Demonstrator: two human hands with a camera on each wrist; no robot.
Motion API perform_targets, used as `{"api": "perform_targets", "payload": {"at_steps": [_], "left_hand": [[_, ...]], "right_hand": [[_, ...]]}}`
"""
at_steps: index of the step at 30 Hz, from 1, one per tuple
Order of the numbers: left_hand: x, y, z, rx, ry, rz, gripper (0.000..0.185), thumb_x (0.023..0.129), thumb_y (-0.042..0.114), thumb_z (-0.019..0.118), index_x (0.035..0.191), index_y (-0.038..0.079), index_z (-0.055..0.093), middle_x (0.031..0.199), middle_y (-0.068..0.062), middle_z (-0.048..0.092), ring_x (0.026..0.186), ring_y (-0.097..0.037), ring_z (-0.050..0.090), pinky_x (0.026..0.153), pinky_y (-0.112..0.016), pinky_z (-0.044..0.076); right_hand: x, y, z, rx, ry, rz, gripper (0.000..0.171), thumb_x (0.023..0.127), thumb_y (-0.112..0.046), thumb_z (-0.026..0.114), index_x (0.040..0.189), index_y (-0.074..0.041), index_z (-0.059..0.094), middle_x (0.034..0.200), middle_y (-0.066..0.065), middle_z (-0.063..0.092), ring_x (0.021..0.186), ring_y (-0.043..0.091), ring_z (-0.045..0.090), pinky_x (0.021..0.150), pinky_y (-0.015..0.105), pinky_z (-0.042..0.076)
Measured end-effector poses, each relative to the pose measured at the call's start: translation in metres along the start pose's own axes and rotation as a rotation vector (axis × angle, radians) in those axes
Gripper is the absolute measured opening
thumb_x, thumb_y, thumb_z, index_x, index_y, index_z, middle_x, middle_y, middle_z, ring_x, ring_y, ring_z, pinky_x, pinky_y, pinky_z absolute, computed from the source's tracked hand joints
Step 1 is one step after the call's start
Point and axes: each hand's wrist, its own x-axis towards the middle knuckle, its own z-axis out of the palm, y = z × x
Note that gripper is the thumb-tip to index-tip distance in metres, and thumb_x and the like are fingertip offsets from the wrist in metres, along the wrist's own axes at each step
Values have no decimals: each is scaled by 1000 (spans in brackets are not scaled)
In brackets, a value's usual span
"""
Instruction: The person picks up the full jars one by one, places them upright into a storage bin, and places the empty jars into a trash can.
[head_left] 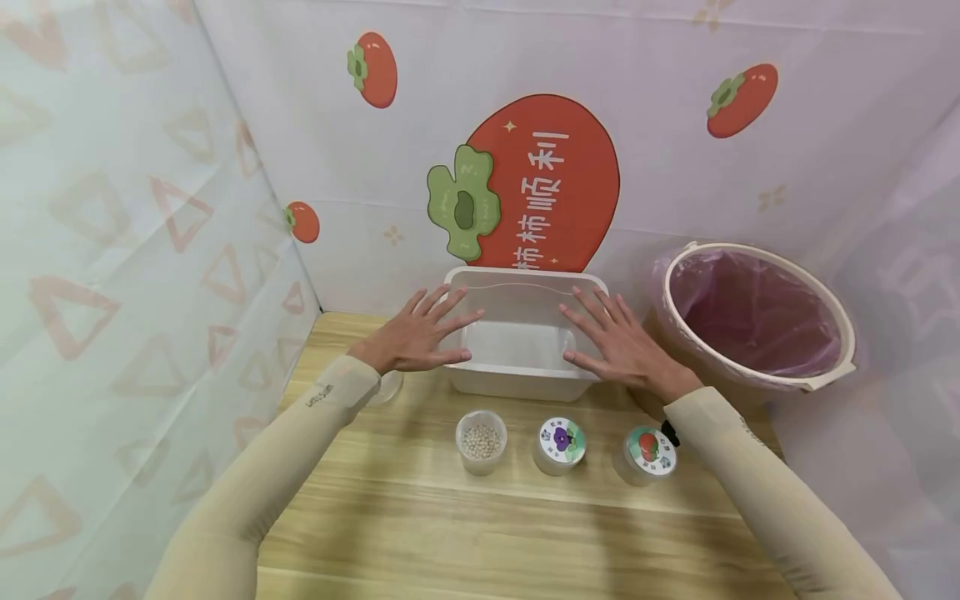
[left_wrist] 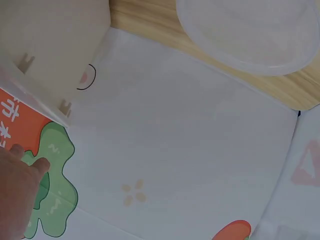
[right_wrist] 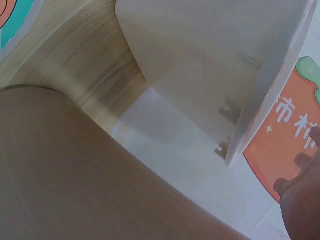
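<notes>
A white rectangular plastic tub [head_left: 517, 382] stands at the back of the wooden table, against the printed backdrop. My left hand [head_left: 420, 335] is spread over its left side, fingers straight and apart. Over the right side my right hand [head_left: 626, 343] is spread the same way. Neither hand holds anything; whether they touch the rim I cannot tell. In the left wrist view part of the left hand [left_wrist: 20, 195] shows beyond the tub [left_wrist: 55, 45]. Fingers of the right hand [right_wrist: 305, 200] show beside the tub wall [right_wrist: 195, 55] in the right wrist view.
In front of the tub stand a clear cup of small pale beads [head_left: 482, 442], a purple-flower-labelled jar [head_left: 560, 446] and a red-fruit-labelled jar [head_left: 649, 455]. A clear round piece [head_left: 387, 387] lies under the left wrist. At right is a bin [head_left: 843, 329] with a pink bag.
</notes>
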Motion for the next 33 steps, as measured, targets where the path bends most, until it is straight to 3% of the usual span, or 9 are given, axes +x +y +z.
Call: {"api": "perform_targets", "payload": {"at_steps": [15,22,30,33], "left_hand": [[-18,22,4,1,14,49,77,107,68,51,174,40,26,186,-6,6,171,-38,12,135,-67,11],[-28,33,12,24,33,94,78,105,67,54,173,37,31,184,-10,15,169,-40,17,133,-70,18],[-42,49,23,17,39,138,78,104,70,52,172,38,32,185,-8,14,170,-39,14,133,-67,19],[-47,53,27,-1,46,159,78,104,72,50,172,38,33,184,-9,16,170,-40,14,134,-66,19]], "right_hand": [[-8,2,0,13,-1,38,84,104,-57,61,174,-24,29,184,12,14,170,44,6,132,74,8],[-17,2,6,26,-7,50,85,103,-57,62,174,-23,30,183,13,16,169,47,9,132,74,10],[-28,4,13,80,-36,69,85,105,-57,61,175,-23,27,185,11,10,169,48,5,134,71,4],[-30,5,15,78,-29,68,84,105,-57,61,175,-22,28,185,12,9,168,50,5,132,73,7]]}}
